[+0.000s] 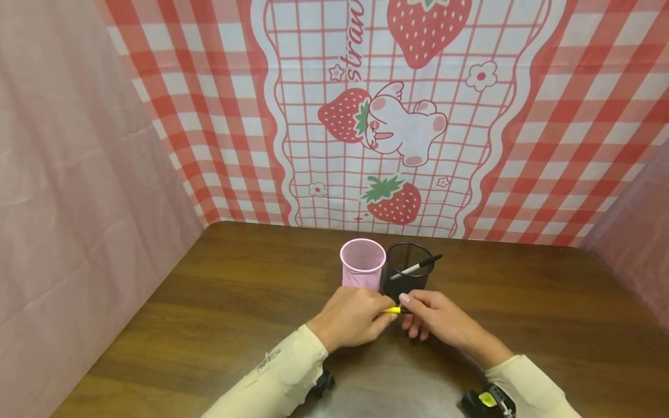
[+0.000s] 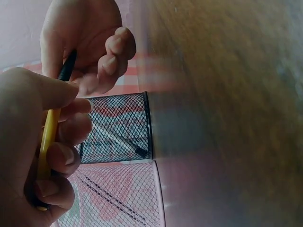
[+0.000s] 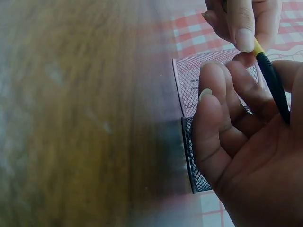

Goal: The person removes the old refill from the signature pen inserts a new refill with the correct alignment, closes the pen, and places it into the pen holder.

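My left hand [image 1: 355,316] grips a yellow pen [image 2: 49,137] with a black end, its fingers curled round the yellow barrel. From the other side my right hand [image 1: 444,319] holds the pen's black end between thumb and index finger; its other fingers are loosely bent. Both hands meet just in front of two mesh pen cups. The pink cup [image 1: 362,280] stands behind my left hand, and the black cup [image 1: 399,284] is beside it, behind my right fingers. A white pen with a black end [image 1: 418,268] leans inside the black cup, sticking out over its rim.
The brown wooden table [image 1: 209,319] reaches back to a red-checked cloth [image 1: 235,116] with strawberries printed on it. Pink curtains [image 1: 78,145] hang at both sides. A wrist camera [image 1: 483,400] sits at my right cuff.
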